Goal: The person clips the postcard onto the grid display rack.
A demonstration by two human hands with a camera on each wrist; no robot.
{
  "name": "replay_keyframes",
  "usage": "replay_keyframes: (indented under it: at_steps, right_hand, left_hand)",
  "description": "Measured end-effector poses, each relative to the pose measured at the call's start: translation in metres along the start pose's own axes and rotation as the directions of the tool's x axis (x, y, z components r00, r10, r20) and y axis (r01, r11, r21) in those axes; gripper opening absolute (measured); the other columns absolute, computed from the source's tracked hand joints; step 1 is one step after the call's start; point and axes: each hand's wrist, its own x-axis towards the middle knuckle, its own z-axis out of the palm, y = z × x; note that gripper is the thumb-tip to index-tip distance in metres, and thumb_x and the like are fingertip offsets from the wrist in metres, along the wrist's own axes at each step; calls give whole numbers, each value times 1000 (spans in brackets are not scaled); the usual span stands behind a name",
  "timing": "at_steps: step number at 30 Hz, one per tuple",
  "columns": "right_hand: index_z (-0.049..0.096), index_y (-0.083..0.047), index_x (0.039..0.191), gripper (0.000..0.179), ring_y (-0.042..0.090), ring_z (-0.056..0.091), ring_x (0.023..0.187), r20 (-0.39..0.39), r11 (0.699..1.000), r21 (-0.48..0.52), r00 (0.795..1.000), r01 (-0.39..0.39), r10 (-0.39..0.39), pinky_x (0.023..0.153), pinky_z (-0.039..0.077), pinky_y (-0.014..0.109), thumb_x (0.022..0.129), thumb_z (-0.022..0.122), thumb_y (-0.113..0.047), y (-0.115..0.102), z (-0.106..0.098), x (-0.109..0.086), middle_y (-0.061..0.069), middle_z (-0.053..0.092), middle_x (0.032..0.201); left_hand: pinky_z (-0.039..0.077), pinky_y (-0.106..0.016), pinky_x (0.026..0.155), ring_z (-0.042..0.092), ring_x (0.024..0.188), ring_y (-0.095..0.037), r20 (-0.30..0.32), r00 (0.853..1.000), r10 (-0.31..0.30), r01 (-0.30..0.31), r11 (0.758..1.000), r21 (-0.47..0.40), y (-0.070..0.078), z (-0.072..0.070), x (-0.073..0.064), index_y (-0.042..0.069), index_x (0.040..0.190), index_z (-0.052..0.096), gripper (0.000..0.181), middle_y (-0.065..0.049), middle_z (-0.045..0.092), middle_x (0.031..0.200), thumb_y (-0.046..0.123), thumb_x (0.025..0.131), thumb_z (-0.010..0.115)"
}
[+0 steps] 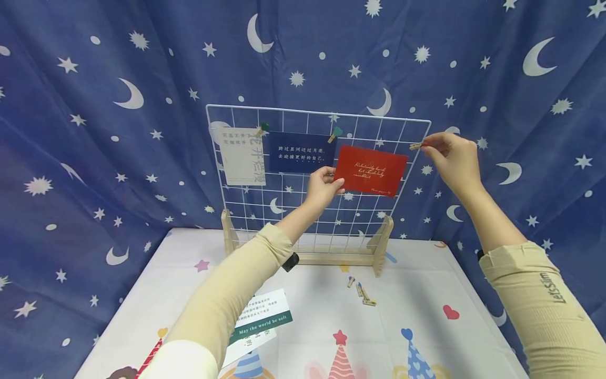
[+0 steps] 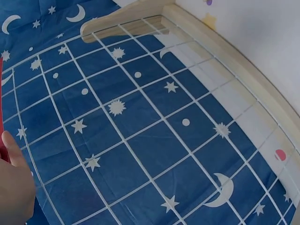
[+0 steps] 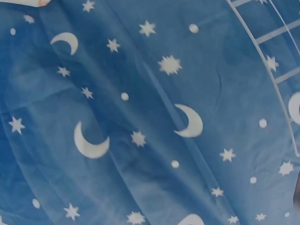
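Note:
In the head view, my left hand (image 1: 323,188) pinches the left edge of a red card (image 1: 371,168) with gold script, held against the white wire grid (image 1: 430,122). A strip of the card and part of that hand (image 2: 16,190) show at the left of the left wrist view. Beyond the card's upper right corner, at the grid's right edge, my right hand (image 1: 454,160) pinches a small wooden clothespin (image 1: 415,146) with a red end. Only a sliver of this hand enters the right wrist view. A white card (image 1: 243,166) and a dark blue card (image 1: 293,164) hang to the left.
Clothespins with a green heart (image 1: 263,127) and a teal heart (image 1: 336,131) grip the hung cards. Wooden feet (image 1: 380,247) support the grid. Several loose clothespins (image 1: 366,296) lie on the patterned tablecloth (image 1: 322,316), and printed cards (image 1: 272,304) lie beside my left sleeve. A starry blue curtain (image 1: 156,31) hangs behind.

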Motion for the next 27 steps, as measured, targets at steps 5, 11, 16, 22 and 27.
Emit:
replay_keyframes:
  at_steps: [5,11,16,22,27]
  right_hand:
    - [66,4,104,20,16,67,84,50,999,-13,998,-49,49,70,37,-3,90,63,-10,-6,-2,21,22,69,102]
    - [64,4,110,23,-18,48,69,124,986,3,979,-165,164,63,43,1,93,58,-11,-9,-3,35,23,67,109]
    - [64,4,112,25,-1,58,72,148,973,-39,962,-226,229,59,46,4,94,56,-11,-9,-2,42,24,66,110]
    - [65,6,111,24,36,65,96,138,963,-78,953,-259,268,82,56,37,93,56,-7,-11,3,42,26,66,109]
    - [66,9,105,20,38,65,90,132,968,-109,962,-225,239,79,55,42,92,58,-4,-13,7,43,29,66,103]
  left_hand:
    - [58,-35,80,60,71,-13,-45,999,0,-3,998,-67,-1,9,5,-9,112,55,26,-24,63,96,-7,87,60]
    - [58,-34,79,60,70,-11,-79,997,2,-9,996,-92,-1,19,9,-9,110,56,24,-24,63,95,-7,87,60]
    - [59,-28,74,60,72,-13,-133,991,29,-42,995,-92,0,23,12,-9,108,57,22,-25,63,95,-7,87,60]
    - [59,-27,72,67,84,-29,-197,980,38,-57,994,-89,0,28,13,-10,109,57,23,-28,63,98,-7,86,61]
    - [59,-28,74,66,92,-34,-217,975,40,-60,995,-85,-2,32,13,-10,110,58,24,-28,64,101,-7,86,60]
